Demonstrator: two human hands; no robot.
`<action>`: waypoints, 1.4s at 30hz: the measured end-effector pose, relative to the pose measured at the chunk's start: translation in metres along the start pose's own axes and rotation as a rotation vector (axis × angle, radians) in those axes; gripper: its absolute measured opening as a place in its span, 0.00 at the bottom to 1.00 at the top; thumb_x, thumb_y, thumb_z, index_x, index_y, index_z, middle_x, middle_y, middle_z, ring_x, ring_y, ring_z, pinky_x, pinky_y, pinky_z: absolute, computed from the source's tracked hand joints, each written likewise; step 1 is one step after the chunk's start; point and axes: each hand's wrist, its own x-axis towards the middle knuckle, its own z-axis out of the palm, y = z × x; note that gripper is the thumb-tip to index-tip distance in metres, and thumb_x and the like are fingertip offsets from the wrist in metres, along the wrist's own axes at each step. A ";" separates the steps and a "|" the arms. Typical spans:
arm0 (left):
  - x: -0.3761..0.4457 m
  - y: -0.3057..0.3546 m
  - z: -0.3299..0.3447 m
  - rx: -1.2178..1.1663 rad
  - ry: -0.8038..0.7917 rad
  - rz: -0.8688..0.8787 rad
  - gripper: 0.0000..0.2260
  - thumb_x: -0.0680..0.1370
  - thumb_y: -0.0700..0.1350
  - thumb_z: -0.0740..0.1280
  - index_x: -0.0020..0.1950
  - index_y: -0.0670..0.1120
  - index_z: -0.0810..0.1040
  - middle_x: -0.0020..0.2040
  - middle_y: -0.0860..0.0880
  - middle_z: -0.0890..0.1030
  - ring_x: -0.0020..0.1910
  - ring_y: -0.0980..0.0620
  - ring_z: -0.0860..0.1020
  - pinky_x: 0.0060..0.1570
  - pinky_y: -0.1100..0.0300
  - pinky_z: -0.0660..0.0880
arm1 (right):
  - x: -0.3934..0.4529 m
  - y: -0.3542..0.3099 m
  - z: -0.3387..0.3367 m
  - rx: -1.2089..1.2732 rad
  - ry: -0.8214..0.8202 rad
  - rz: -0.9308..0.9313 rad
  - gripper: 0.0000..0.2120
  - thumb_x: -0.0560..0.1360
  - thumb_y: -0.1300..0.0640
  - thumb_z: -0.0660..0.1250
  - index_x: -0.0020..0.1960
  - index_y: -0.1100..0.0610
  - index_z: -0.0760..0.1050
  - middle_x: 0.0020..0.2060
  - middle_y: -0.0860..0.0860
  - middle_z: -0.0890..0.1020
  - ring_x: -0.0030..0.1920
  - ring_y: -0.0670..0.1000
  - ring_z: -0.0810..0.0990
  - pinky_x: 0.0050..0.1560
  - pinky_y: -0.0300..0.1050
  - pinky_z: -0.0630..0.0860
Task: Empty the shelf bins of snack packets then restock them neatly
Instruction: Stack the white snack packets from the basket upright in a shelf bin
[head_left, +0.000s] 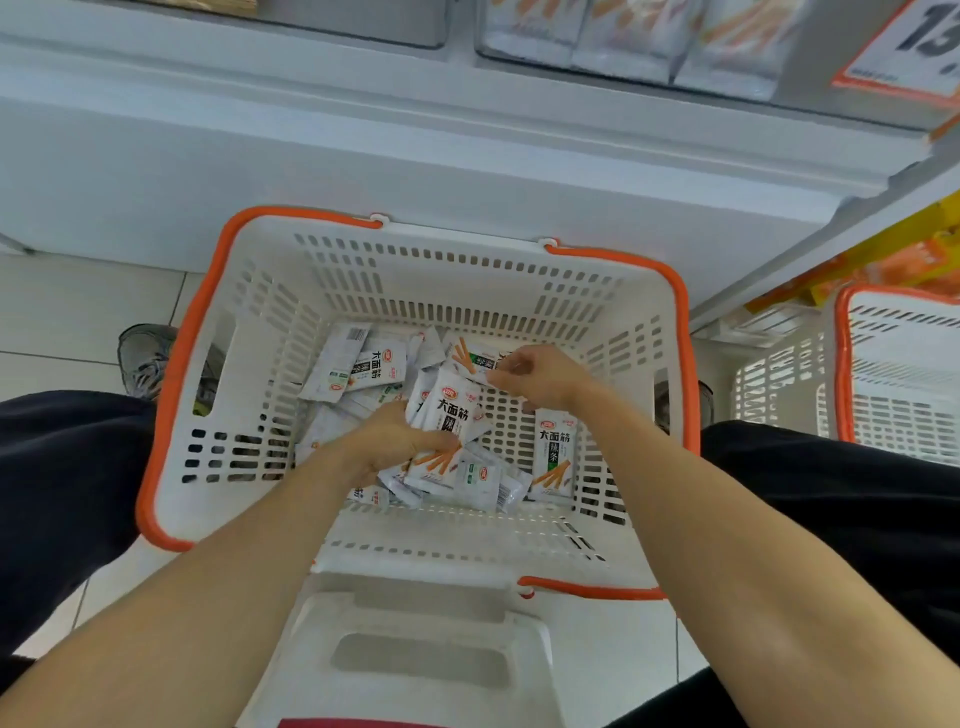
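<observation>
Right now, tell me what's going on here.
A person bends over a white plastic shopping basket with orange rim on the floor, gathering small white snack packets from inside it. The left hand grips a bunch of packets, while the right hand pinches another packet beside it. More packets lie loose on the basket's bottom. A second, similar basket stands at right.

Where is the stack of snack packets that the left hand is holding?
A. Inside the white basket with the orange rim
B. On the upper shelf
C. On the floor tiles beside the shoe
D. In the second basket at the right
A: the left hand grips a stack of snack packets low inside the white basket, among the loose packets on its bottom.
</observation>
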 end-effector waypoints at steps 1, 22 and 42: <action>0.002 -0.003 0.004 -0.009 0.008 -0.021 0.09 0.73 0.45 0.77 0.51 0.48 0.82 0.44 0.51 0.85 0.43 0.54 0.83 0.43 0.61 0.79 | 0.003 0.018 -0.003 -0.233 0.084 0.038 0.24 0.75 0.49 0.74 0.67 0.55 0.74 0.63 0.54 0.80 0.60 0.55 0.80 0.64 0.51 0.77; -0.002 0.020 -0.017 -0.220 0.014 0.072 0.13 0.76 0.46 0.73 0.59 0.44 0.80 0.53 0.42 0.86 0.51 0.43 0.85 0.54 0.46 0.81 | -0.026 -0.043 -0.055 0.018 -0.372 -0.090 0.12 0.78 0.61 0.70 0.61 0.57 0.76 0.56 0.55 0.85 0.54 0.53 0.85 0.55 0.51 0.83; 0.008 -0.010 -0.036 -0.432 0.204 -0.088 0.22 0.68 0.45 0.79 0.59 0.39 0.81 0.50 0.39 0.86 0.46 0.39 0.85 0.40 0.46 0.82 | 0.063 0.027 0.050 0.233 0.374 0.350 0.28 0.70 0.52 0.80 0.63 0.63 0.75 0.57 0.57 0.82 0.54 0.55 0.83 0.44 0.42 0.77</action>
